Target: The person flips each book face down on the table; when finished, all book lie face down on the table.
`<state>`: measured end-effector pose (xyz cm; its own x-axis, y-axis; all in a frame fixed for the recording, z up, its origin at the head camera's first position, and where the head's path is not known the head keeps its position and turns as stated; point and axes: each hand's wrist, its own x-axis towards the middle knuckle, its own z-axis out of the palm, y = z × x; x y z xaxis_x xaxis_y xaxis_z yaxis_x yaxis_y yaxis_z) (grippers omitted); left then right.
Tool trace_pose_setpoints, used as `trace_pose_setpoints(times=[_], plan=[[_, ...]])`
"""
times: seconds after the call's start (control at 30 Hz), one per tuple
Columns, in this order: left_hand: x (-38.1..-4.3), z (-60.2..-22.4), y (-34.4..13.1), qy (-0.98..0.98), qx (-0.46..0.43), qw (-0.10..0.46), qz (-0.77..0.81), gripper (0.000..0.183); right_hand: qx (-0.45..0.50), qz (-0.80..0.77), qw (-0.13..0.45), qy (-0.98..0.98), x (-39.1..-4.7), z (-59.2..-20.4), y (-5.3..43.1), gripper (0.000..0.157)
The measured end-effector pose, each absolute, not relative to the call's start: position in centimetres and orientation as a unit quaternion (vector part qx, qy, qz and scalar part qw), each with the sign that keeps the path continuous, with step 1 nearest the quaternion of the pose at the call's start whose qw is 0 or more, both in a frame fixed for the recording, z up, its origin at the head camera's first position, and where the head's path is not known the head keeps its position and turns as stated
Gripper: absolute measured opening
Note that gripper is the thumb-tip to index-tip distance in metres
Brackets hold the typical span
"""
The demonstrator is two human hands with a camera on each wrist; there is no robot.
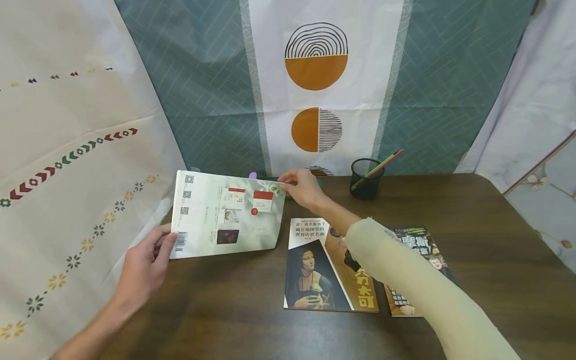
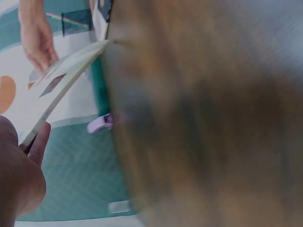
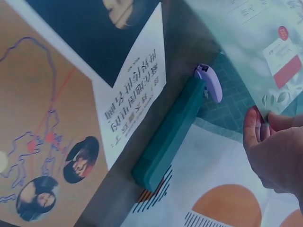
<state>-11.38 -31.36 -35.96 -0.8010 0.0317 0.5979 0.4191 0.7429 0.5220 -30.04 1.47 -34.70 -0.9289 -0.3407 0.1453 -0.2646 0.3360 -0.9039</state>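
Observation:
Held up above the table between both hands is a thin book, its pale green back cover with a barcode and small product pictures facing me. My left hand grips its lower left edge, thumb on the cover. At the upper right corner, my right hand pinches the book between thumb and fingers. The left wrist view shows the book nearly edge-on, with the left hand around its near edge. Below the right forearm lies a book with a painted portrait on its cover.
Another book lies to the right, partly covered by the right sleeve. A black mesh pen cup with coloured pencils stands at the table's back edge. Behind the held book are a long teal case and a small lilac object. Patterned cloths hang around the table.

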Motion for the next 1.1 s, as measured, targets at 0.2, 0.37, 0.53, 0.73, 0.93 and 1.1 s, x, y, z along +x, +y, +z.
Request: trace_pose_setpoints(times=[0.2, 0.37, 0.53, 0.73, 0.93, 1.1], plan=[[-10.6, -37.6, -31.0, -0.907, -0.063, 0.213, -0.359, 0.02, -0.142, -0.578, 0.011, 0.804, -30.7, -34.4, 0.7, 0.015], [-9.9, -38.8, -30.4, -0.895, -0.02, 0.142, -0.422, 0.026, -0.114, -0.585, -0.002, 0.803, -31.0, -34.5, -0.4, 0.016], [-9.5, -40.0, -30.4, -0.879, 0.027, 0.093, -0.467, 0.029, -0.129, -0.585, 0.007, 0.8, -30.9, -34.7, -1.7, 0.02], [-9.1, -41.3, -30.5, -0.852, 0.093, 0.031, -0.514, 0.041, -0.178, -0.568, 0.084, 0.799, -30.8, -35.5, -3.0, 0.034], [-8.5, -42.4, -30.4, -0.817, 0.152, -0.007, -0.556, 0.045, -0.215, -0.567, 0.166, 0.777, -30.7, -37.3, -4.1, 0.05], [-8.1, -43.4, -30.4, -0.79, 0.194, -0.027, -0.58, 0.046, -0.229, -0.543, 0.213, 0.779, -30.6, -39.4, -4.8, 0.061]])
